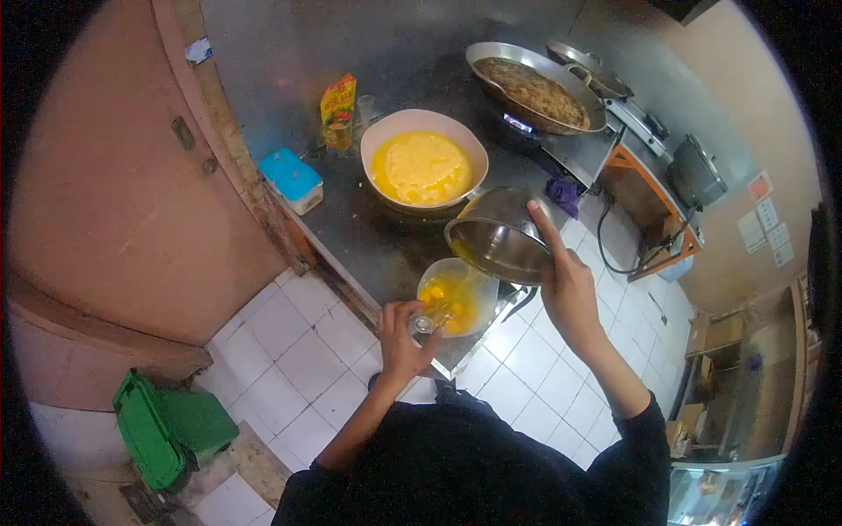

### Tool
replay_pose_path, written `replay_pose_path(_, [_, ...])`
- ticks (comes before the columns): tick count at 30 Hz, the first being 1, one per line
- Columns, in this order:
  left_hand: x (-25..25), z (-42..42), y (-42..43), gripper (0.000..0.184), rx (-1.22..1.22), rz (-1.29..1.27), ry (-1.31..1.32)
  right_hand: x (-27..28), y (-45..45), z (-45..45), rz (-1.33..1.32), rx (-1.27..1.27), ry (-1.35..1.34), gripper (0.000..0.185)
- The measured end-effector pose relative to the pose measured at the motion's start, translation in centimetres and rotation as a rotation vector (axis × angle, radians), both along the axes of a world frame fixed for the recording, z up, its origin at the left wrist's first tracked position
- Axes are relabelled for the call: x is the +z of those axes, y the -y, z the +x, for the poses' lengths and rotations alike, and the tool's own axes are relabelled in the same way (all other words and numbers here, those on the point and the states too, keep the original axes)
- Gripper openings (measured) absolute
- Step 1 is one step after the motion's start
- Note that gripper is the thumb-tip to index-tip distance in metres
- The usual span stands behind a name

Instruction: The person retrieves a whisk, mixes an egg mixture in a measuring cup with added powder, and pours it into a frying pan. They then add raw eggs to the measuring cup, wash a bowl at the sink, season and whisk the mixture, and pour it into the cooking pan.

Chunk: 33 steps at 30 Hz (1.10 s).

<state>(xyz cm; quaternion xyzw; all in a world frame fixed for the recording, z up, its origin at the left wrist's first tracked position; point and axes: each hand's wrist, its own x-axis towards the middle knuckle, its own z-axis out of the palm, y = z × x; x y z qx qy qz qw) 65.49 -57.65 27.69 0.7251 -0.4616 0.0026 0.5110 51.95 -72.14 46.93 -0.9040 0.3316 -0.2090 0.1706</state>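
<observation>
My left hand (405,340) is closed around a whisk (444,309), whose wires reach into a clear bowl (481,279) with several egg yolks and whites in it. My right hand (568,289) grips a steel bowl (502,238) by its side, index finger stretched along the outside. That steel bowl is tipped, its mouth turned toward the clear bowl just below and to its left. Behind them sits a pan (375,140) with a pale inside, holding a yellow egg mixture with a cooked-looking middle.
A wok (487,53) of dark oil stands on a burner at the back right. On the counter (386,250) are a blue-lidded box (291,175), an oil pouch (338,110) and a purple cloth (564,196). A green bin (167,430) stands on the floor.
</observation>
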Motion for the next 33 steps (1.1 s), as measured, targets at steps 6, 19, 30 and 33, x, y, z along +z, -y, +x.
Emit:
replay_pose_path(6, [-0.5,0.0,-0.3,0.052,-0.051,-0.062,-0.106,1.5,-1.8,-0.5,-0.268,-0.100,0.006,0.074])
replay_pose_path(19, [-2.5,-0.2,-1.4,0.057,-0.084,0.022,-0.190,-0.9,-1.6,-0.8,0.017,-0.138,0.153,0.073])
replay_pose_path(30, [-2.2,5.8,-0.9,0.041,-0.194,-0.041,-0.423,-4.9,3.4,-2.3,0.453,-0.168,0.135,0.065])
replay_pose_path(33, [4.1,8.4,3.6,0.047,-0.368,-0.054,-0.424,-3.4,4.0,-0.6,0.422,-0.129,-0.056,0.063])
